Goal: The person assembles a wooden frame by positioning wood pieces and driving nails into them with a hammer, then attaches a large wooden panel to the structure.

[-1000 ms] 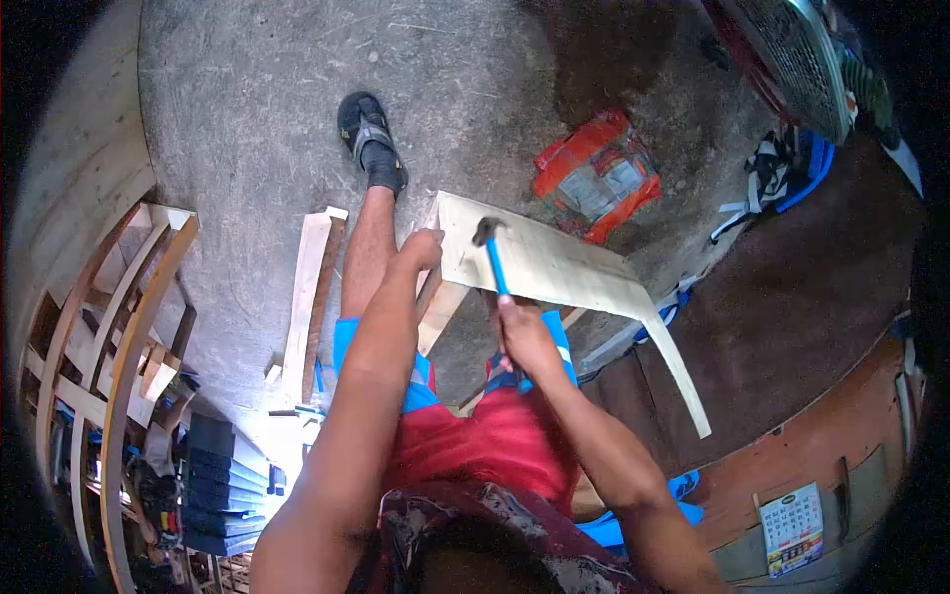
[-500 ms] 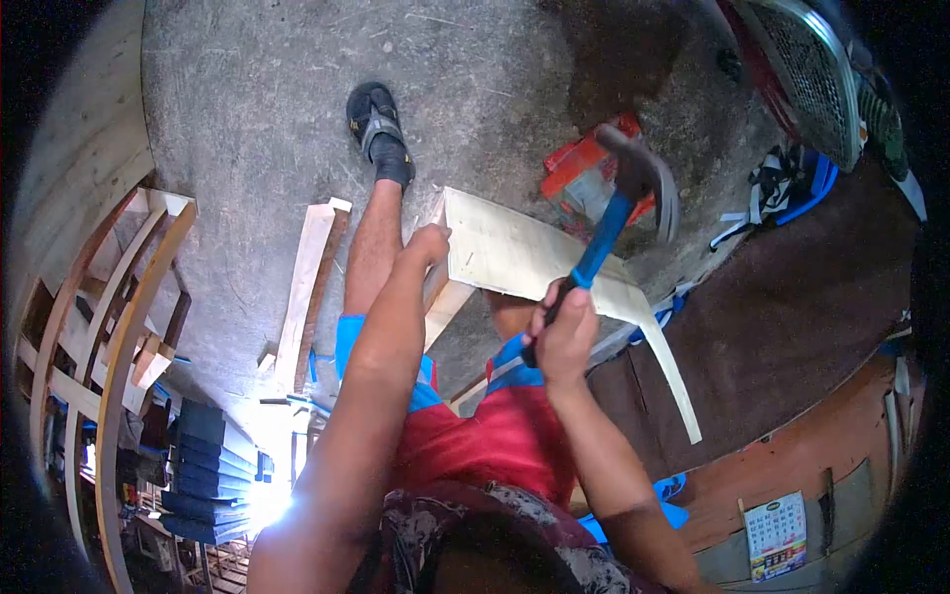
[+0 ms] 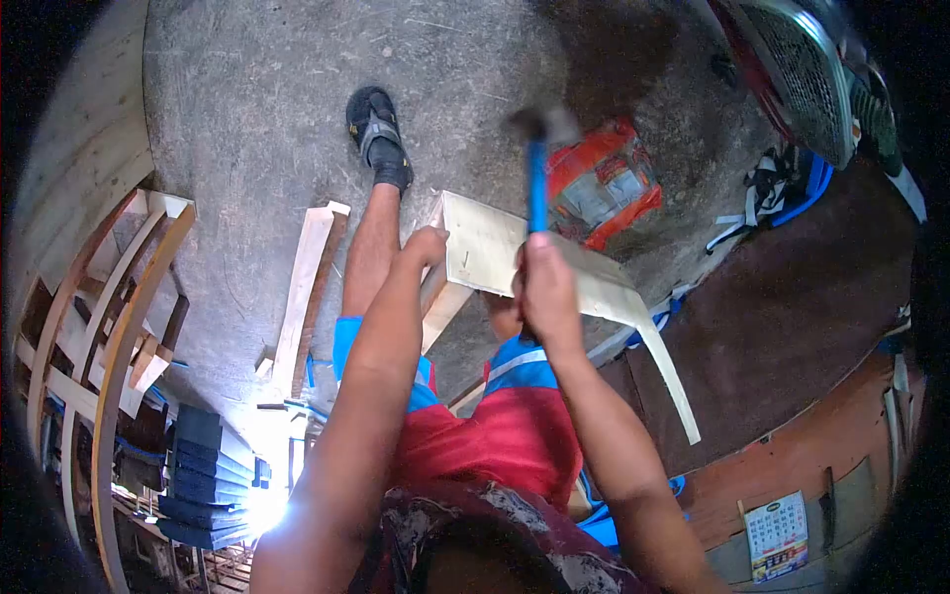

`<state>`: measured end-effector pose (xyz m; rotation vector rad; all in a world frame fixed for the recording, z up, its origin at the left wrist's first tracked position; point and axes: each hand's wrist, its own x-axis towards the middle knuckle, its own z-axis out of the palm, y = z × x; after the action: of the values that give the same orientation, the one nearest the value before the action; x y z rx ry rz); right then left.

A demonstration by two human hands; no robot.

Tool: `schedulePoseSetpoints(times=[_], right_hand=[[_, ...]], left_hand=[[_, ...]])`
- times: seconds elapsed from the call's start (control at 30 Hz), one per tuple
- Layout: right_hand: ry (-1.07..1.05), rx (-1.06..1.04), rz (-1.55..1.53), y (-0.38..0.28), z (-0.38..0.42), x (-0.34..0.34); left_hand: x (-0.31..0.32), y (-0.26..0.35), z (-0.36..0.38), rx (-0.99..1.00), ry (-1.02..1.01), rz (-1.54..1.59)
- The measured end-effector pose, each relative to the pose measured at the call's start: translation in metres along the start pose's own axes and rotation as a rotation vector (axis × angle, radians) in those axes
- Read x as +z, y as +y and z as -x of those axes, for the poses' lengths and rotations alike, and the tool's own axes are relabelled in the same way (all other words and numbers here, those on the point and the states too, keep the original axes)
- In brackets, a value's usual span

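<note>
In the head view my right hand (image 3: 550, 295) is closed round the handle of a claw hammer (image 3: 537, 188). The hammer stands over the pale plywood panel (image 3: 495, 233), its head blurred by motion. My left hand (image 3: 427, 246) grips the panel's left end, its fingers partly hidden behind the edge. A small nail (image 3: 467, 256) sticks up from the plywood near that hand. Beneath the panel a wooden batten (image 3: 445, 309) slants down between my legs. At the right the panel narrows into a long thin curved strip.
A red and clear plastic packet (image 3: 606, 188) lies on the concrete floor (image 3: 247, 119) beyond the panel. Left of my leg lies a length of wood (image 3: 305, 287). A curved wooden frame (image 3: 124, 346) stands at far left. A brown sheet (image 3: 762, 307) covers the right side.
The hammer has swung left, from over the packet to above the panel, and my right hand has shifted left with it. My left hand stays on the panel's end.
</note>
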<state>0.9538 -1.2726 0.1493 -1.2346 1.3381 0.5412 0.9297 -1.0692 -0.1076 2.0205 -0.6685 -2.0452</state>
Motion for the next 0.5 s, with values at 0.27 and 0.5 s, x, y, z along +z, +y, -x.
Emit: schedulePoseSetpoints(times=[0.27, 0.5], right_hand=[[-0.093, 0.236, 0.045, -0.013, 0.018, -0.002], [-0.115, 0.513, 0.027, 0.044, -0.022, 0.005]], left_hand=[[0.024, -0.011, -0.008, -0.058, -0.018, 0.136], [0.008, -0.007, -0.011, -0.100, -0.068, 0.139]])
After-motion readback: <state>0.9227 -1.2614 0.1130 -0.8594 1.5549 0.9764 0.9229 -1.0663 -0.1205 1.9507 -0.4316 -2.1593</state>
